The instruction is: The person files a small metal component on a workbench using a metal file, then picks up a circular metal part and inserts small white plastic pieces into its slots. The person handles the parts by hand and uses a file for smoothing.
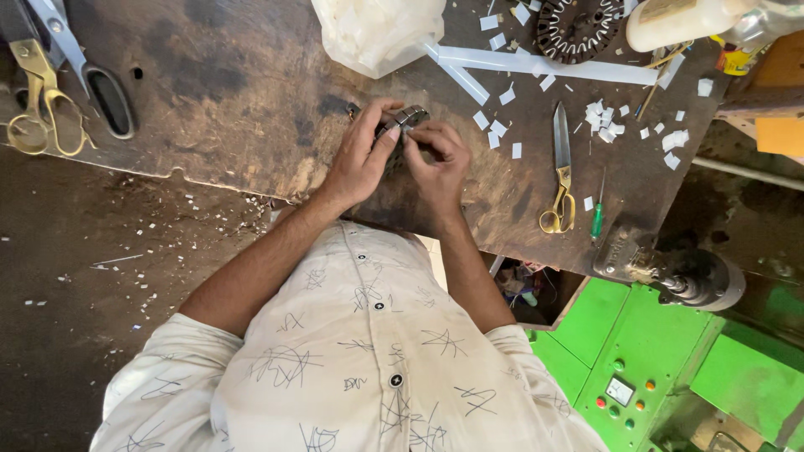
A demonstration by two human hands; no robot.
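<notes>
Head view looked straight down on a dark, worn wooden workbench, and from my remote seat I saw both hands meeting near the middle of it, just inside the near edge. My left hand was curled around a small ribbed metal part, apparently a slotted motor core, with the thumb and fingers wrapped over its left side. My right hand was closed against the same part from the right, its fingertips pinched at the top of it; whether they held a slip of paper there I could not tell.

White paper scraps lay scattered over the bench to the right of the hands. Beyond them, brass-handled scissors lay with the blades pointing toward the far edge, and a small green-handled screwdriver lay just beside them near the right edge. A white plastic bag sat at the far edge, with long white paper strips running rightward from it to a round, dark stator lamination stack. At the far left corner lay another pair of scissors with gold handles. A green machine cabinet stood below the bench's near right corner.
</notes>
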